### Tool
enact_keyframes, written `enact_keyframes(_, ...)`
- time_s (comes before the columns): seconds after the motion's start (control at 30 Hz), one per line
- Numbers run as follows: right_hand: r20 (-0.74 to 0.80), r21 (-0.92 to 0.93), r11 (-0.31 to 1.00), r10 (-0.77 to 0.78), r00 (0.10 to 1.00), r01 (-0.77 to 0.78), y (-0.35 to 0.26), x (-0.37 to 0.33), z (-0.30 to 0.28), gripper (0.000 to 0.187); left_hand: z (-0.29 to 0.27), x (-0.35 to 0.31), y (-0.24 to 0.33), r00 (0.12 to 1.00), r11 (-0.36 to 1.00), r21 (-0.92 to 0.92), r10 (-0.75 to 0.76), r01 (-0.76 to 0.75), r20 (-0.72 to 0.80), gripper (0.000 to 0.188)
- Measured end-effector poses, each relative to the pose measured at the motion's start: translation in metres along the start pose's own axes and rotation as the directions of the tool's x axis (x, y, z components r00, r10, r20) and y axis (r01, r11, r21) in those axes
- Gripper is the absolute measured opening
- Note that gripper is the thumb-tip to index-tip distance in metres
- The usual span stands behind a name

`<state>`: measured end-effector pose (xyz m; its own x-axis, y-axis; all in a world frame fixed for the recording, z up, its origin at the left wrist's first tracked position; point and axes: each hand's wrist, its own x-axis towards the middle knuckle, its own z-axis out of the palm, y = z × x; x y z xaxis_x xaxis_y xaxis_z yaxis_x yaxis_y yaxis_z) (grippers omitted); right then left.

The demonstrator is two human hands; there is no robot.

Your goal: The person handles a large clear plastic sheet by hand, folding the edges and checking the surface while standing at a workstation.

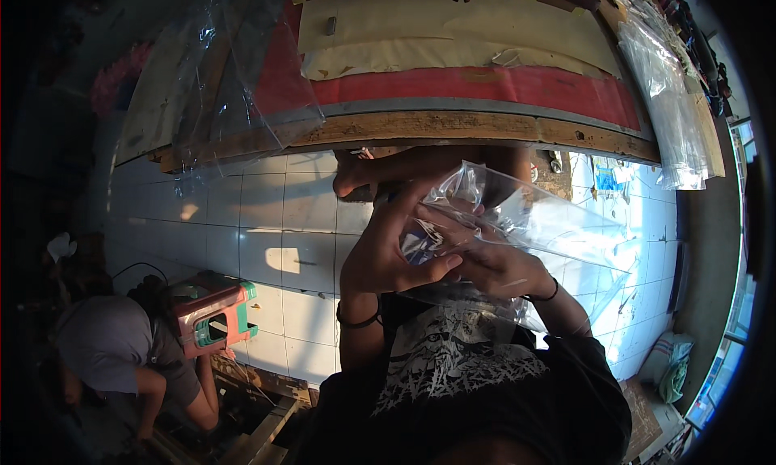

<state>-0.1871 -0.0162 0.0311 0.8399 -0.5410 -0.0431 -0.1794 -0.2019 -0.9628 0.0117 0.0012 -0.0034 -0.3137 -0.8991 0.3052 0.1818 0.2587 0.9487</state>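
A clear plastic sheet or bag [558, 223] is bunched in front of my chest and trails off to the right. My left hand [384, 251] is closed on its left part, thumb stretched along the lower side. Against the same plastic, my right hand [497, 263] has its fingers bent and gripping, partly seen through the film. Something bluish and white shows between the hands, too covered by glare and fingers to name. Each wrist wears a dark band.
Ahead stands a wooden-edged table [404, 130] with a red and tan covering. Clear plastic sheets [242, 101] hang over its left end, more plastic [667, 101] over its right. A bent-over person [113, 344] is at lower left, beside a red and green stool [214, 311] on white tiles.
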Motion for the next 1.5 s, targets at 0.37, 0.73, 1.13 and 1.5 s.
enact_keyframes(0.37,-0.01,-0.076,0.997,-0.02,1.0,0.019,0.016,0.001,0.008,0.039,-0.019,0.012,0.024,0.997,0.958,0.277,0.062,-0.074,0.049,0.031)
enact_keyframes(0.73,0.041,-0.076,0.992,-0.099,0.994,0.102,0.02,0.007,0.008,0.028,-0.012,0.014,0.023,0.997,0.998,0.045,-0.053,0.051,0.058,0.021)
enact_keyframes(1.13,-0.034,0.274,0.953,-0.122,0.992,0.127,0.036,-0.018,-0.017,0.05,-0.023,0.004,0.026,0.955,0.985,-0.15,-0.125,0.086,-0.269,0.013)
enact_keyframes(1.5,-0.489,0.321,0.918,-0.051,0.871,0.234,0.054,-0.062,-0.057,0.054,-0.041,-0.018,0.019,0.842,0.993,-0.085,-0.112,0.079,-0.528,0.029)
